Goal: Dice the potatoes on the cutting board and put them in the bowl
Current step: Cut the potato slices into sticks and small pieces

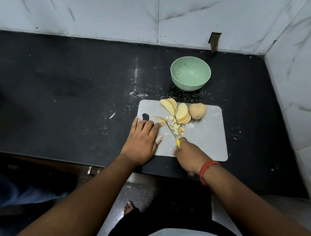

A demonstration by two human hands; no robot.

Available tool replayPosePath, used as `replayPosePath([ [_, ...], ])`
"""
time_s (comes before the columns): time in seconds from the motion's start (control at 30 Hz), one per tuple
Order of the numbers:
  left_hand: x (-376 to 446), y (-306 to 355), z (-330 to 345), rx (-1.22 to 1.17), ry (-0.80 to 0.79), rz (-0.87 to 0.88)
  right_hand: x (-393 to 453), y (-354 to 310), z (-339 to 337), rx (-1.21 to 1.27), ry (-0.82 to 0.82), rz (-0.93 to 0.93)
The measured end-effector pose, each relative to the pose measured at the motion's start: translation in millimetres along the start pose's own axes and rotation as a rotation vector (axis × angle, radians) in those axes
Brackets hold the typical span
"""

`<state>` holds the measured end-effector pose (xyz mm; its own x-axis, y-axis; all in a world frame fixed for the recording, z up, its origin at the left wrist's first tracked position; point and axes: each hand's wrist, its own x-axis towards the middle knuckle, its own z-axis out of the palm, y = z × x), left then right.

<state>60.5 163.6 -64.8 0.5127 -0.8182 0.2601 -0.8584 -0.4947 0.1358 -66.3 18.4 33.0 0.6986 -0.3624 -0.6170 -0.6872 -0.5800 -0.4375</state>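
The right hand [189, 152] grips a small knife [173, 133] with a yellow handle. The blade rests by the cubes [177, 128] on the board [206, 131]. The left hand [141, 136] lies flat with straight fingers, pressing down potato strips [159, 119]. To cut well, keep those fingertips back from the blade and make even cuts. Slices [182, 113] and a whole potato [198, 111] wait on the board. The green bowl [191, 73] sits on the counter [71, 88] just behind and has nothing in it.

Dim, bluish light; a pale glare streak lies on the black counter [136, 75] beyond the grip. Wide-angle bending bows the tiled walls [216, 11] at the edges, and the far-left side sinks into blurred shadow.
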Motion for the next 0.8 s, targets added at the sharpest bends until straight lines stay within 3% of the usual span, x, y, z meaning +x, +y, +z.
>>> replayPosePath([
  [0.33, 0, -1, 0, -0.022, 0.010, -0.007, 14, -11, -2, -0.085, -0.145, 0.040],
  [0.5, 2, 0, -1, 0.000, 0.005, -0.017, 25, -5, 2, -0.088, -0.074, -0.054],
  [0.8, 2, 2, -2, 0.012, 0.015, -0.005, 18, 11, 3, -0.142, -0.108, -0.060],
])
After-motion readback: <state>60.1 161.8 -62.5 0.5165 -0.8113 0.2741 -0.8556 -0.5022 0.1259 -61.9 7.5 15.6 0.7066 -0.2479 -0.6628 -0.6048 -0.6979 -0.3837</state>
